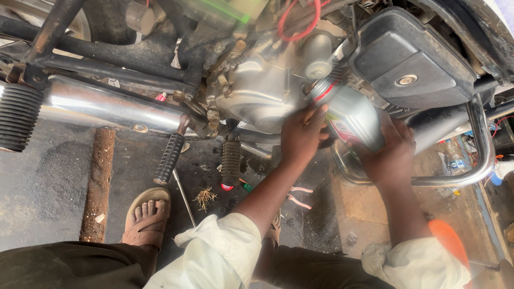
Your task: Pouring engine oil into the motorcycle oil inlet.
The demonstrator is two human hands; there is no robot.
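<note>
While the silver, cast-metal motorcycle engine [257,91] fills the far middle of the scene, with the long chrome exhaust pipe [107,109] running off to the left and the black plastic side cover [412,59] to the right, the work in hand looks to be mid-way: a grey plastic oil bottle with a red band at its neck [348,115] is tipped up, its mouth pressed toward an opening on the engine's right side. Whether liquid is flowing, or how much remains inside, I cannot tell; the bottle is blurred. Nothing shows the opening closed again, so that seems left to do.

Near the bottle's neck, the left hand [302,134] curls its fingers [316,115] around the upper part, closed in a steadying grip. Right of it, the right hand [388,150] wraps the bottle's base from below, fingers closed, bearing its weight. Smaller things lie nearer: a black ribbed rubber footpeg [231,160] and pink-handled pliers [299,195] on the oily ground [59,182].
</note>
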